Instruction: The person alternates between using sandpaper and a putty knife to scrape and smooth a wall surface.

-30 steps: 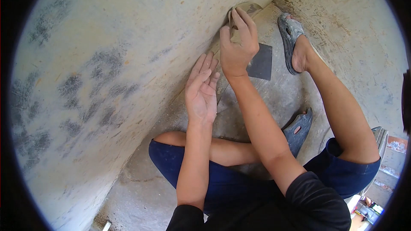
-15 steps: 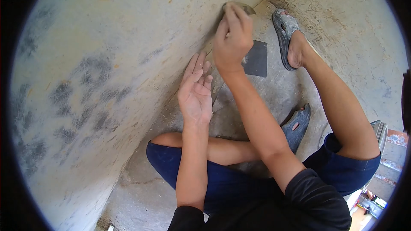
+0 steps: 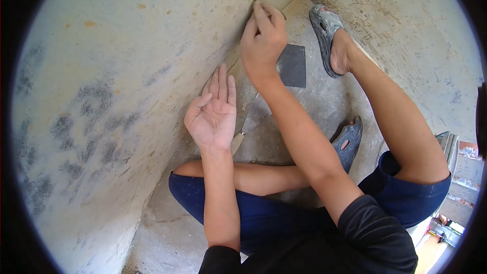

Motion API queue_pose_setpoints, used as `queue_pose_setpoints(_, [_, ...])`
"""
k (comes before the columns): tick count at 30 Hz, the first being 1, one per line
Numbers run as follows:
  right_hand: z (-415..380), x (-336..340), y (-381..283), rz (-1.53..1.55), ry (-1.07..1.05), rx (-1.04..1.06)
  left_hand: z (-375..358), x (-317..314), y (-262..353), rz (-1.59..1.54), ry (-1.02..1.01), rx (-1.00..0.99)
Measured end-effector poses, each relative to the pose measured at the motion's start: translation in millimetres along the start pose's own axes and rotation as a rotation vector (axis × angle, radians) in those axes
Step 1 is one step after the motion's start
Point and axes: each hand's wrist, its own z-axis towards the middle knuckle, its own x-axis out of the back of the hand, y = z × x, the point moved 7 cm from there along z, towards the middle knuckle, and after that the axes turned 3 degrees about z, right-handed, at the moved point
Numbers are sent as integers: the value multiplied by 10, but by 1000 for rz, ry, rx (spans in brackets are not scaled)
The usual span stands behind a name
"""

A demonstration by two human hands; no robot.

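Observation:
My right hand [image 3: 265, 40] presses against the lower part of the pale wall [image 3: 152, 45], near the corner. Its fingers are closed on a piece of sandpaper [image 3: 282, 14], mostly hidden, with only a thin curved edge showing. My left hand [image 3: 214, 116] is open, palm turned up and fingers stretched out, with white dust on the skin. It hovers close to the foot of the wall and holds nothing. Just right of it, a scraper with a pale handle [image 3: 237, 142] lies on the floor, its blade pointing away from me. A dark square sheet [image 3: 293, 66] lies beyond my right wrist.
A second wall [image 3: 421, 35] meets the first at the far corner. My sandalled feet [image 3: 327, 40] and bent legs frame the concrete floor [image 3: 314, 106]. Dark scuffs and orange spots mark the left wall. Assorted items [image 3: 446, 231] sit at the lower right edge.
My left hand has turned palm up and spread its fingers, moving slightly left and uncovering the scraper handle. My right hand stays at the wall, with the sandpaper now less visible. The view has shifted slightly.

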Motion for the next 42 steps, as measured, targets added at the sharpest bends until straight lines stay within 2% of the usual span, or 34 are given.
queue_pose_setpoints(5, [-47,34,-114,55,-65,47,-17,5,-7,-35,30,0])
queue_pose_setpoints(8, [-30,9,-54,6,-4,-69,-7,-24,2,-49,9,-2])
queue_pose_setpoints(10, [-71,45,-268,149,-88,1,12,6,1,-25,27,1])
queue_pose_setpoints(14, [-67,42,-38,32,-62,-73,-23,0,1,-21,38,-22])
queue_pose_setpoints(16, [-49,55,-212,39,-68,-29,-1,4,3,-3,28,-14])
queue_pose_setpoints(20, [-73,53,-148,14,-70,27,0,-9,2,-27,1,-5])
queue_pose_setpoints(22, [-82,21,-92,16,-59,-113,0,3,5,-18,7,-4])
queue_pose_setpoints(26, [-77,63,-162,75,-103,14,-6,-26,-1,-5,22,-14])
queue_pose_setpoints(28, [-90,6,29,39,-80,-137,-7,-18,2,-29,16,-17])
queue_pose_setpoints(31, [-114,64,-297,194,-150,-45,-6,-5,-2,-27,43,-15])
queue_pose_setpoints(34, [-81,16,36,40,-67,-73,-10,-38,-3,-44,20,-19])
queue_pose_setpoints(38, [-40,29,-196,138,-137,-23,8,-61,-5,-2,21,-23])
queue_pose_setpoints(40, [-18,70,-160,9,-60,49,-8,-60,3,-24,31,-26])
queue_pose_setpoints(42, [-31,31,-137,15,-50,-27,-29,-28,3,-27,31,-23])
